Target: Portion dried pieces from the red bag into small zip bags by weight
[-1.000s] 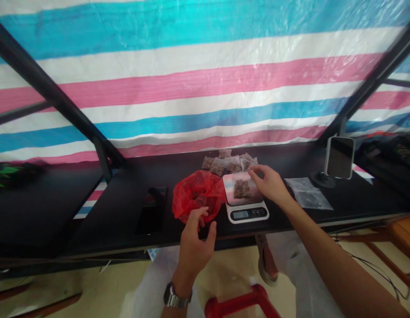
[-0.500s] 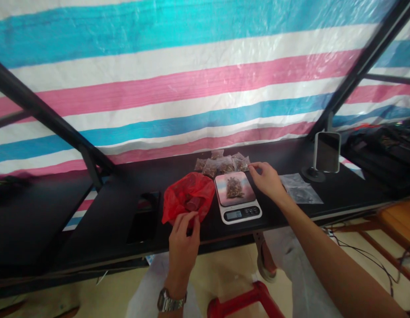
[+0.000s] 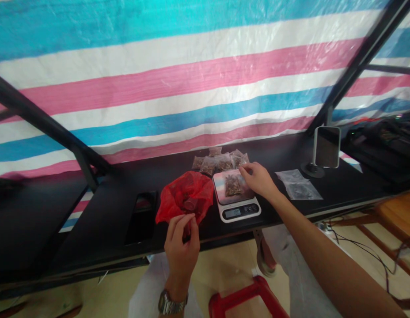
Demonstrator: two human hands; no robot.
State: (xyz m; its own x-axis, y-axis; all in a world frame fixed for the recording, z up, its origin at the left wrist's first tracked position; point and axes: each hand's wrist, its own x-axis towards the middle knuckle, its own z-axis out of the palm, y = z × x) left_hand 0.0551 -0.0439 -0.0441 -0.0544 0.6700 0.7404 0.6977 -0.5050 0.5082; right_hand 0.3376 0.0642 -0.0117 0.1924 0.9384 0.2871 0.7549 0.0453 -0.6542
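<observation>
A white kitchen scale with lit digits stands near the table's front edge. On its plate lies a small clear bag of brown dried bits. My right hand is over the plate's right side, thumb and finger pinched at the bag's upper right; what they hold is too small to name. Left of the scale sits an open red plastic bag with a reddish cup-like thing inside. My left hand pinches the red bag's front rim. Behind the scale lie several filled small bags.
Flat clear bags lie right of the scale. Behind them a phone stands on a round-based holder. A dark phone-like object lies left of the red bag. Below the table is a red stool.
My right hand has moved left from beside the filled bags to the small bag on the scale. The scale's digits have changed. My left hand stays at the red bag.
</observation>
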